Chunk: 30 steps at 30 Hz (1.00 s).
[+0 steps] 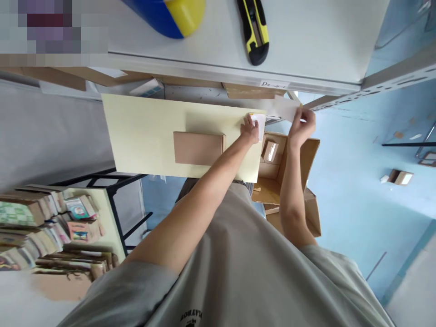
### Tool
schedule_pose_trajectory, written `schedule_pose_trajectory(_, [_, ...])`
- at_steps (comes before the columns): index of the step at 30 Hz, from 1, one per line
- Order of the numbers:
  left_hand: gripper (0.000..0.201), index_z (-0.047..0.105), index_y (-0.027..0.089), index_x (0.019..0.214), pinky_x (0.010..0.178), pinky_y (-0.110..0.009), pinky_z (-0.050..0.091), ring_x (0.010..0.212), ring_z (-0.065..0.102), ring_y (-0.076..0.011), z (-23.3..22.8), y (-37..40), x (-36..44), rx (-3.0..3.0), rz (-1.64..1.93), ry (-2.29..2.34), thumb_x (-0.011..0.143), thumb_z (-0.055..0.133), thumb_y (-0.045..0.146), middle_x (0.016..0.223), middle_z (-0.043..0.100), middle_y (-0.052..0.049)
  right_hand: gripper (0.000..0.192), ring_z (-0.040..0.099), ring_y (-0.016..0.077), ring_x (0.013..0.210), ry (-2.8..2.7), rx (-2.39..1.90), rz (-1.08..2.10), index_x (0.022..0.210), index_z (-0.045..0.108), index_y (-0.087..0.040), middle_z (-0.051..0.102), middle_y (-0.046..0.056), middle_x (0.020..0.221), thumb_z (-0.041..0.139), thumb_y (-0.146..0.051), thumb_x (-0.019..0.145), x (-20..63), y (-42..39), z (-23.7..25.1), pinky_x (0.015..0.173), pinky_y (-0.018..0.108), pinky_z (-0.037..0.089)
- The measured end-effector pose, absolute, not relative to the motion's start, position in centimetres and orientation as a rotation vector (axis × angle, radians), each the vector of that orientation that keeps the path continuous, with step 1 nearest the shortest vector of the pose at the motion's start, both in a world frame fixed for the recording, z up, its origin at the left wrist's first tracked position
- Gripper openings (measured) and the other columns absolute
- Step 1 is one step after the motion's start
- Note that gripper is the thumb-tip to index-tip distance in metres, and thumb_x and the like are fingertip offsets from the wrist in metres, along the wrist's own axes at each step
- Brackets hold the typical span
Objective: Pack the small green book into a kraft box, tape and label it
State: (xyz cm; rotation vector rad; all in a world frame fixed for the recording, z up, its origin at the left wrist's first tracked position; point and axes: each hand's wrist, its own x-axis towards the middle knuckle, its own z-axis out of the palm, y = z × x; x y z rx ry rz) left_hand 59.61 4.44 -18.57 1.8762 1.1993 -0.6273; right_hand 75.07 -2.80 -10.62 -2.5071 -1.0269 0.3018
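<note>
**Hidden, cropped, blurred**

Top-left corner pixelated, unreadable. Blue-yellow object (pixel 170 16) cut by top edge; utility knife (pixel 255 29) too, front end out of frame. Shelf label (pixel 274 84) writing too small to read. Left hand (pixel 250 129) covers part of white slip (pixel 259 125). Shirt print (pixel 191 318) cropped at bottom edge.

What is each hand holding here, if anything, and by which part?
The right hand pinches a thin white paper strip at its end. The left hand presses on a small white sheet at the pale yellow board's corner; no clear grip.
</note>
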Motion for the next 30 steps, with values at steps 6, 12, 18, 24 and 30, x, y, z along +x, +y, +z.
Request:
schedule_pose_trajectory(6, [0.084,0.052,0.019,0.182,0.135,-0.064,0.058,0.178,0.05,-0.0452,-15.2,3.7,54.8,1.536,-0.013,1.151,0.104,0.082,0.026,0.199,0.034,-0.025,0.065,0.076,0.0462,0.141,-1.685,-2.324,0.684,0.159,0.078,-0.034,0.078,0.021,0.152,0.043,-0.071,0.119,66.7,-8.8,-5.5,0.097,0.058,0.072])
schedule_pose_trajectory(12, [0.043,0.081,0.017,0.129,0.092,-0.039,0.075,0.11,0.09,-0.028,-7.0,0.4,37.8,0.964,0.384,1.018,0.098,0.092,0.044,0.124,0.091,-0.017,0.057,0.063,0.0188,0.07,-0.935,-1.729,0.853,0.108,0.077,-0.024,0.066,0.0,0.077,0.065,-0.08,0.112,61.7,-8.2,-4.5,0.065,0.032,0.058])
schedule_pose_trajectory(18, [0.057,0.081,0.017,0.106,0.064,-0.032,0.066,0.084,0.087,-0.0245,-0.9,-4.6,28.5,0.91,0.494,1.215,0.086,0.1,0.068,0.114,0.093,-0.017,0.049,0.054,0.0164,0.063,-0.87,-1.535,1.108,0.099,0.073,-0.027,0.052,-0.006,0.068,0.084,-0.075,0.099,57.2,-5.8,-5.8,0.059,0.033,0.059])
schedule_pose_trajectory(24, [0.045,0.081,0.017,0.096,0.057,-0.028,0.06,0.077,0.083,-0.0205,0.3,-6.8,25.3,0.967,0.576,1.243,0.091,0.095,0.06,0.102,0.091,-0.014,0.045,0.065,0.0197,0.069,-1.017,-1.559,1.14,0.103,0.074,-0.026,0.063,-0.003,0.074,0.08,-0.071,0.103,53.2,-5.7,-7.8,0.069,0.038,0.067])
schedule_pose_trajectory(30, [0.044,0.082,0.016,0.096,0.055,-0.028,0.059,0.074,0.082,-0.0203,-0.5,-6.9,22.1,0.977,0.638,1.196,0.086,0.096,0.057,0.099,0.091,-0.015,0.038,0.083,0.0291,0.115,-1.348,-1.539,0.947,0.12,0.081,-0.03,0.086,0.009,0.127,0.083,-0.066,0.105,48.4,-7.1,-3.3,0.101,0.049,0.075])
